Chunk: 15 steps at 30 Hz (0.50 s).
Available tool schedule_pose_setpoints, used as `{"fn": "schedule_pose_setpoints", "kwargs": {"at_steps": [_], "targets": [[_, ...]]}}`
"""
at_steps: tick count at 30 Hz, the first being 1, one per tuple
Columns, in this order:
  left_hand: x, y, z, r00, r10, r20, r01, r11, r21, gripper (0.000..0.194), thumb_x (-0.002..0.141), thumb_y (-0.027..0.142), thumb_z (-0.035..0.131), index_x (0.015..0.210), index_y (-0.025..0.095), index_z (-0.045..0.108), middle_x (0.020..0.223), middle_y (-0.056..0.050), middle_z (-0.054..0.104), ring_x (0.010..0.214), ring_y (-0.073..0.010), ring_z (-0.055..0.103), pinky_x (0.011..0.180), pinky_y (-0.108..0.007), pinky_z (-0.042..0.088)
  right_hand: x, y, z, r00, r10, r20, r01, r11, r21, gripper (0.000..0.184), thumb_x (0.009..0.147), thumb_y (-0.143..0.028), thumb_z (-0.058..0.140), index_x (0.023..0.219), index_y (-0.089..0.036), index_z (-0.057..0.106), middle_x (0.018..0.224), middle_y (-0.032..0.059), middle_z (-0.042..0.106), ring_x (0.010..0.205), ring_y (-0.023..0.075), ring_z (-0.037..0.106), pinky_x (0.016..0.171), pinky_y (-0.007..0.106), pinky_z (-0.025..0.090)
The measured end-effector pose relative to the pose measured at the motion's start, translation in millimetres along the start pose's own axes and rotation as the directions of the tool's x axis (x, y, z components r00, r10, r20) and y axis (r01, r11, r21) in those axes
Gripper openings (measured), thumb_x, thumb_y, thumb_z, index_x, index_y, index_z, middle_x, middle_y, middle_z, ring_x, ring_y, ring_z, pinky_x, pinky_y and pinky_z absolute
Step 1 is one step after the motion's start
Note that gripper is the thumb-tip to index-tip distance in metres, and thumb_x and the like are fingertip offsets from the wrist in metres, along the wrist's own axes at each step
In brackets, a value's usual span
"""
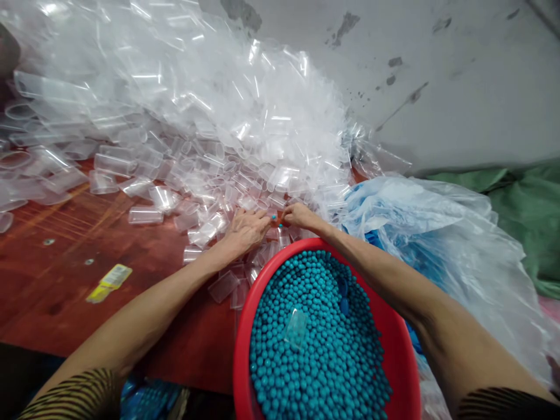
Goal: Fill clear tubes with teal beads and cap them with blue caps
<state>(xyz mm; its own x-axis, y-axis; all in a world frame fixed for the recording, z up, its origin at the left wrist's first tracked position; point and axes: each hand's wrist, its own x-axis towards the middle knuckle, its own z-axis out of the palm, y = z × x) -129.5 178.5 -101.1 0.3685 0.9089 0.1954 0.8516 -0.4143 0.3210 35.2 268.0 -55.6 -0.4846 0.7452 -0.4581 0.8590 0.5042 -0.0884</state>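
Note:
My left hand (250, 228) reaches into the near edge of a heap of clear plastic cups (227, 116), its fingers bent and close together. One small blue ball (273, 217) shows right at its fingertips; whether it is gripped I cannot tell. Facing it, my right hand (301, 216) has its fingers curled in a pinch, and a second blue ball shows just below them. What lies inside either grip is hidden. Under my forearms stands a red tub (245, 326) filled with blue balls (315, 361). A clear plastic piece (296, 328) and a dark blue scoop-like thing (343, 294) lie on the balls.
The heap spreads over a reddish-brown table (39, 280) and leans toward a stained grey wall (437, 76). A yellow-and-white label (109, 282) is on the tabletop. Crumpled clear and blue plastic bags (459, 245) lie at the right, beside green cloth (525, 216).

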Motion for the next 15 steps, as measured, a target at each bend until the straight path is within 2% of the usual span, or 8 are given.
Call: {"fn": "schedule_pose_setpoints", "kwargs": {"at_steps": [2,7,11,15], "targets": [[0,-1,1.7,1.0,-0.004,-0.012,0.004,1.0,-0.001,0.027,0.091,0.025,0.038,0.096,0.018,0.064,0.1,-0.009,0.065,0.087,-0.0223,0.056,0.079,-0.036,0.033,1,0,-1,1.0,-0.015,-0.011,0.016,0.999,0.035,0.03,0.081,-0.014,0.046,0.093,-0.011,0.073,0.081,0.0052,0.07,0.069,0.0112,0.059,0.058,0.017,0.039],[0,-4,8.0,0.998,0.008,-0.054,-0.008,1.0,0.007,0.025,0.09,0.023,0.04,0.097,0.019,0.063,0.103,-0.008,0.064,0.087,-0.022,0.056,0.079,-0.036,0.034,4,-2,0,0.998,-0.058,0.008,0.057,0.996,0.066,0.023,0.076,-0.025,0.06,0.079,-0.007,0.073,0.061,0.0022,0.06,0.057,0.0091,0.048,0.053,0.019,0.032],[0,-3,8.1,0.998,0.023,-0.058,-0.02,0.998,0.058,0.026,0.09,0.023,0.038,0.095,0.018,0.063,0.103,-0.009,0.064,0.086,-0.0225,0.056,0.077,-0.036,0.034,7,-7,1,0.997,-0.074,0.026,0.072,0.995,0.061,0.023,0.076,-0.025,0.061,0.073,-0.006,0.072,0.057,0.0003,0.055,0.054,0.0075,0.043,0.051,0.02,0.03],[-1,-2,6.9,0.997,0.016,-0.074,-0.011,0.997,0.072,0.028,0.092,0.025,0.036,0.095,0.019,0.063,0.103,-0.008,0.065,0.085,-0.0218,0.057,0.077,-0.036,0.034,8,-12,0,0.996,-0.071,0.056,0.069,0.997,0.047,0.022,0.076,-0.026,0.06,0.072,-0.007,0.071,0.056,0.0001,0.054,0.055,0.0077,0.044,0.053,0.02,0.031]]}}
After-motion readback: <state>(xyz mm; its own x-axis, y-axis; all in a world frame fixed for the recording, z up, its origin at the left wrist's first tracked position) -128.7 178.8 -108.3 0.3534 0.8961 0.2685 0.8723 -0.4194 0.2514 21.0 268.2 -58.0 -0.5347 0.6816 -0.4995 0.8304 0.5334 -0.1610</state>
